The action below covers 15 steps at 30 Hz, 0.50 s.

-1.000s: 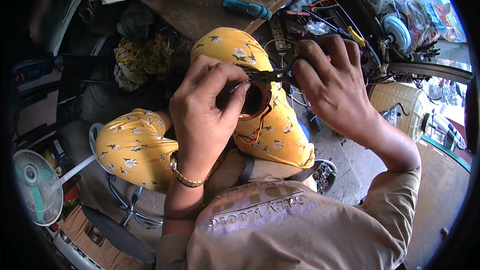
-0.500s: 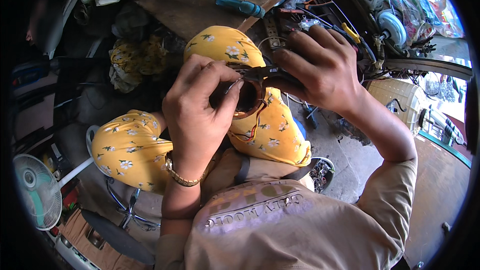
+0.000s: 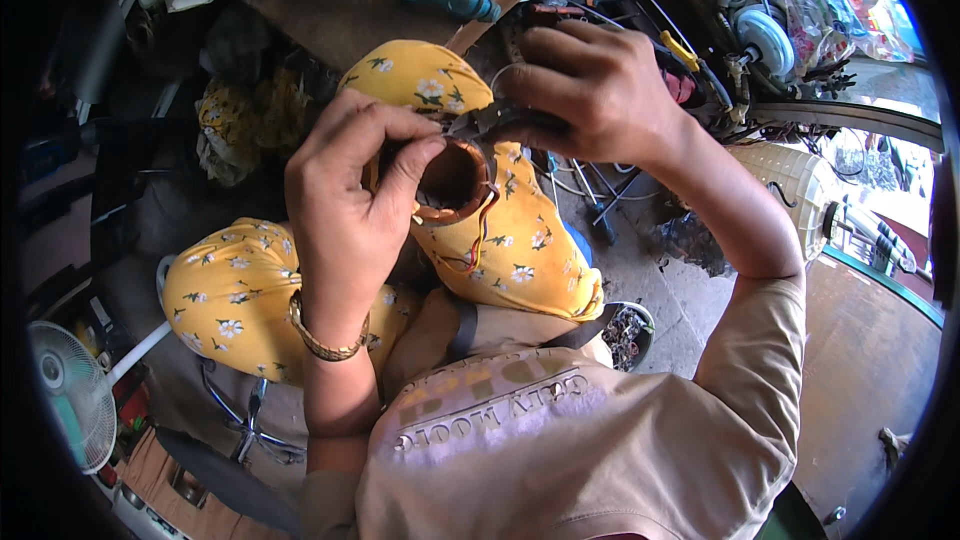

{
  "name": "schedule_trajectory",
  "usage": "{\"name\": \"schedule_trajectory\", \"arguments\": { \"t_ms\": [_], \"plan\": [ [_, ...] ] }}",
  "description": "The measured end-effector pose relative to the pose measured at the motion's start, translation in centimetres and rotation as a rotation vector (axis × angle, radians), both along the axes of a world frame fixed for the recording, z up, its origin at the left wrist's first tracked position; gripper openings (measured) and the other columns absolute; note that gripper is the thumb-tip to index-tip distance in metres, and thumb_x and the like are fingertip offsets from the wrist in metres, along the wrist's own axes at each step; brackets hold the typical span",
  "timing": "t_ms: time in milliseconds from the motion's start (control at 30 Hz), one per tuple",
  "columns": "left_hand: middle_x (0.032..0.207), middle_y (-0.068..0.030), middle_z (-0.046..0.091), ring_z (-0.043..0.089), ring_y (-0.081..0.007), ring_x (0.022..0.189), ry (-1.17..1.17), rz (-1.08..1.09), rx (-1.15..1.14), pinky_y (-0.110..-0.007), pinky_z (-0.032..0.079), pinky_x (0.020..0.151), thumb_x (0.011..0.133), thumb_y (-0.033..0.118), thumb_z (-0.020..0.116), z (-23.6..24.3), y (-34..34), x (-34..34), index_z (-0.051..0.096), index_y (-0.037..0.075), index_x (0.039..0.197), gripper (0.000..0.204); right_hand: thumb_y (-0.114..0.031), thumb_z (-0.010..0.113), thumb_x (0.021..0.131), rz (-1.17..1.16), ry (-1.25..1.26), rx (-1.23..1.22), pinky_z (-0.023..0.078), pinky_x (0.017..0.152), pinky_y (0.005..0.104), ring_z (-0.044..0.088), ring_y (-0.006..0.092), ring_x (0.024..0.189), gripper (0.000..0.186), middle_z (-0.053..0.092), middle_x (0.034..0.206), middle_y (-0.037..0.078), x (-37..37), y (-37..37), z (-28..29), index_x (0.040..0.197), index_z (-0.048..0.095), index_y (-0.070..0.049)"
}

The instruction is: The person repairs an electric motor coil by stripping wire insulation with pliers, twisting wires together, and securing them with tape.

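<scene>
A ring-shaped motor stator (image 3: 474, 202) with copper windings rests against my raised, yellow-flowered leg. Thin red, yellow and dark wires (image 3: 484, 224) hang from its right side. My left hand (image 3: 345, 175) is closed at the stator's left rim, with thumb and forefinger nearly together there; its other fingers are partly hidden. My right hand (image 3: 605, 95) grips dark-handled pliers (image 3: 492, 121), whose jaws point left over the stator's upper rim, close to my left fingertips. Whether the jaws hold a wire is too small to tell.
A blue-handled screwdriver (image 3: 450, 0) lies on the wooden board (image 3: 320, 10) beyond my knees. More hand tools, with yellow-handled pliers (image 3: 680, 52), lie at the far right. A bin of scraps (image 3: 628, 335) stands beside my right hip. A white fan (image 3: 72, 395) is at the left.
The whole view has shifted, so most things appear farther left. The pliers have drawn slightly off my left fingertips, and more of the stator's round opening shows. Both hands keep their holds.
</scene>
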<state>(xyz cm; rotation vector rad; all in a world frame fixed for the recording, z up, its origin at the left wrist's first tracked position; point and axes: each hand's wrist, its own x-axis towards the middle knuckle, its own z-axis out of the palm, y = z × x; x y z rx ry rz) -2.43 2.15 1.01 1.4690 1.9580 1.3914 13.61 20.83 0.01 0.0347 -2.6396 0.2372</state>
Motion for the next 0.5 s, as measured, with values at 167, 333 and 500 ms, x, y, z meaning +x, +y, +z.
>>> {"name": "schedule_trajectory", "arguments": {
  "t_ms": [167,333,500],
  "plan": [
    [0.081,-0.0091,0.065,0.062,-0.0201,0.069,-0.062,-0.030,-0.081,-0.030,0.047,0.064,0.084,0.000,0.071,1.2,-0.2,-0.5,0.068,-0.001,0.086,0.003,-0.046,0.076,0.081,0.080,-0.209,-0.256,0.052,0.062,0.0436,0.067,0.0338,0.075,0.038,0.070,0.090,0.006,-0.6,0.8,1.0,0.088,0.068,-0.010],
    [0.081,-0.0082,0.066,0.062,-0.0178,0.070,-0.134,-0.003,-0.041,-0.028,0.046,0.064,0.085,0.000,0.069,0.3,-0.4,-0.5,0.068,0.000,0.087,0.002,-0.041,0.075,0.084,0.183,-0.258,-0.388,0.052,0.065,0.0426,0.066,0.0351,0.075,0.037,0.068,0.082,0.011,-0.8,1.3,0.3,0.094,0.071,-0.006],
    [0.080,-0.0076,0.066,0.062,-0.0173,0.068,-0.097,0.022,-0.087,-0.027,0.045,0.061,0.085,0.001,0.071,0.5,-0.2,-0.3,0.068,0.000,0.086,0.003,-0.032,0.076,0.085,0.258,-0.298,-0.519,0.051,0.070,0.0411,0.066,0.0363,0.078,0.038,0.067,0.086,0.016,-0.7,1.6,-0.1,0.102,0.069,0.001]
  ]
}}
